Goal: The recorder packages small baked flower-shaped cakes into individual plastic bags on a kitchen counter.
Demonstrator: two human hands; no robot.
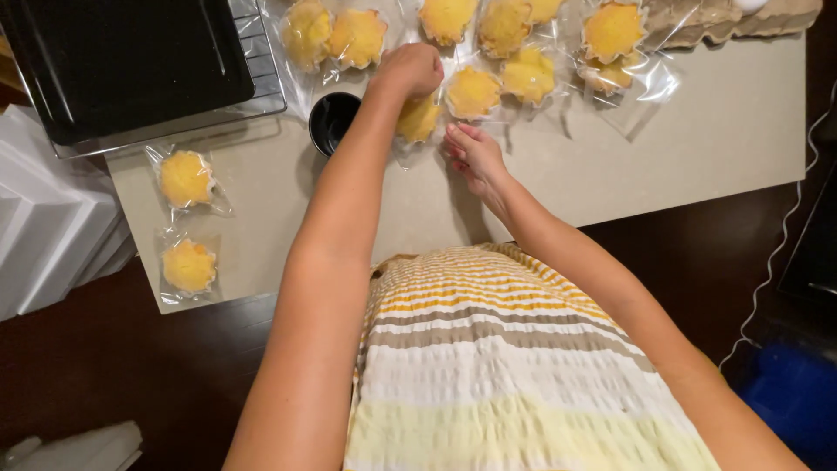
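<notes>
My left hand is closed on the top of a clear bag holding a yellow cake, near the middle of the beige table. My right hand touches the same bag's lower right side with its fingers partly curled. Several more bagged yellow cakes lie in a row behind the hands. Two bagged cakes lie apart at the table's left end.
A small black cup stands just left of my left forearm. A black baking tray rests on a wire rack at the back left. An egg carton sits at the back right. White boxes stand left of the table.
</notes>
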